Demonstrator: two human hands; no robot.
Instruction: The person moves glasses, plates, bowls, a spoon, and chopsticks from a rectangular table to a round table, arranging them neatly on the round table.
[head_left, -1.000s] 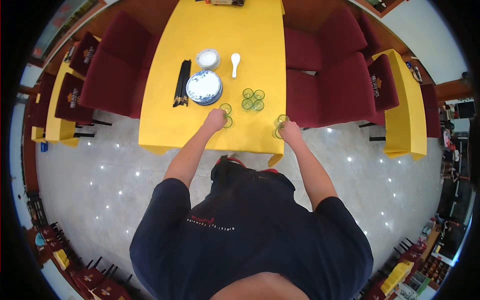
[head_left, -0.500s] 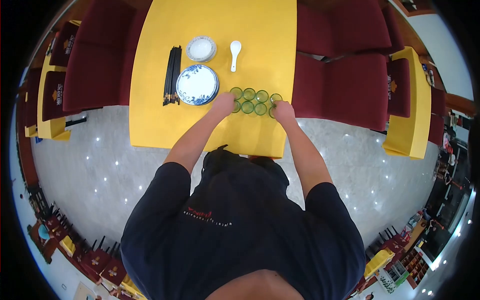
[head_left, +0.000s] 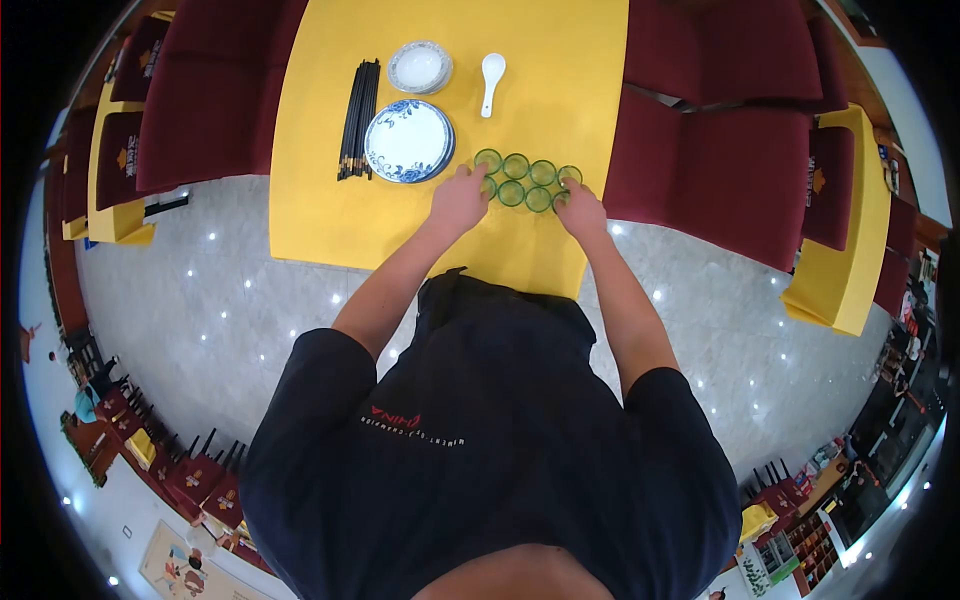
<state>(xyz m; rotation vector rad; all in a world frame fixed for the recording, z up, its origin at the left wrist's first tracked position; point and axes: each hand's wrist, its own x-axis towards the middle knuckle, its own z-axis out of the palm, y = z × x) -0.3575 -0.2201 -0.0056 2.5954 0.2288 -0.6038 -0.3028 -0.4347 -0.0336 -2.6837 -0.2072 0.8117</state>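
Several green-rimmed drinking glasses [head_left: 511,192] stand close together in two rows on the yellow table. At the row's left end, my left hand [head_left: 461,200] has its fingers bent around the near corner glass, partly hiding it. My right hand [head_left: 581,211] has its fingers closed at the near right glass [head_left: 562,201], the index finger reaching toward the far right one. Just left of the glasses is a stack of blue-flowered white plates [head_left: 408,141]. A white spoon [head_left: 491,84] lies beyond the glasses.
Black chopsticks [head_left: 360,120] lie in a bundle left of the plates. Patterned white bowls [head_left: 419,67] are stacked behind the plates. Dark red chairs [head_left: 700,165] flank the yellow-covered table [head_left: 330,225] on both sides. The table's near edge lies just before my body.
The view has shifted, so the tabletop appears higher and further right. My hands stay at the two ends of the glasses, with the fingers slightly rearranged. The dishes keep their arrangement.
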